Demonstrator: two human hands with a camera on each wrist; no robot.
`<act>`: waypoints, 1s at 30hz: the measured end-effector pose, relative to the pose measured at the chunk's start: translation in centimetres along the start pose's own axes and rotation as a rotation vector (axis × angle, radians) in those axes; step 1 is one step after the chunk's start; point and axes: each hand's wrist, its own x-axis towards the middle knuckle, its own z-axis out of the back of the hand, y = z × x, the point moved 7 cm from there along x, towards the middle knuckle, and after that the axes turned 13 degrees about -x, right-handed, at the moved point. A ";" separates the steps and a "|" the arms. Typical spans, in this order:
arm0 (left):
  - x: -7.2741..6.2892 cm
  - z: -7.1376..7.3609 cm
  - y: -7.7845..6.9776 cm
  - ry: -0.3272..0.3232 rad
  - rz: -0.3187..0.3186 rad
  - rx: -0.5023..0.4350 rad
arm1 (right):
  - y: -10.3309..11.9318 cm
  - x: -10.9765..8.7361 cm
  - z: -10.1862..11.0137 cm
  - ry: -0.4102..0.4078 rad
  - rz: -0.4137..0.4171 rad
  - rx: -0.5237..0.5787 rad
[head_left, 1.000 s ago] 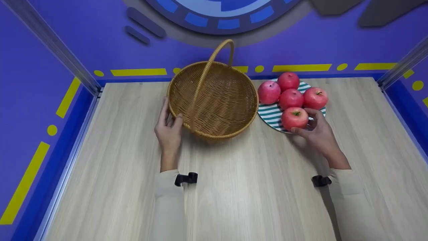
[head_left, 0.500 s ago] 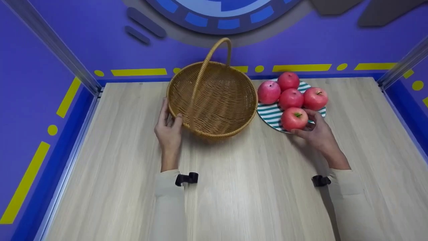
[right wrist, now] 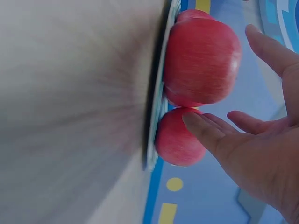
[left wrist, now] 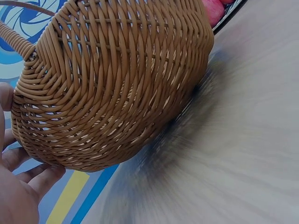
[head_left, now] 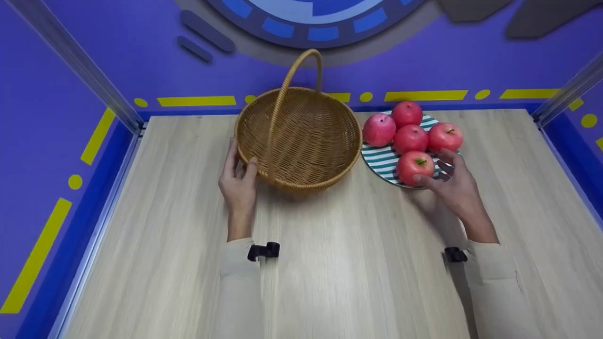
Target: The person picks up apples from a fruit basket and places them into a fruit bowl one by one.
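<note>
A brown wicker basket [head_left: 315, 146] with a tall arched handle stands at the back middle of the table. At its left side my left hand [head_left: 239, 190] holds the rim, thumb over the edge and fingers against the outer weave, as the left wrist view of the basket [left wrist: 117, 88] also shows. To the right, several red apples rest on a green-and-white striped plate [head_left: 380, 165]. My right hand [head_left: 456, 188] is beside the nearest apple [head_left: 411, 168], fingers spread and apart from it. In the right wrist view a gap separates that apple [right wrist: 201, 60] from the hand [right wrist: 266, 158].
Blue-purple panels [head_left: 70, 94] with yellow marks wall the table at the back and both sides. The wooden tabletop [head_left: 339, 263] stretches in front of the basket and plate. Black wrist mounts [head_left: 264, 251] sit on both sleeves.
My right hand has let go of the nearest apple and drawn slightly right, its fingers spreading. The basket handle has swung a little left; my left hand stays on the rim.
</note>
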 end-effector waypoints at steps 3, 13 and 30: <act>0.1 0.2 0.1 -0.004 0.003 0.007 | 0.5 -0.2 0.4 -0.031 0.005 -0.040; 0.2 0.3 0.3 0.033 -0.008 0.040 | 1.9 -0.7 0.6 -0.095 0.048 -0.086; 0.1 0.5 -1.9 0.063 -0.123 0.344 | 5.7 0.5 0.2 -0.138 0.300 -0.141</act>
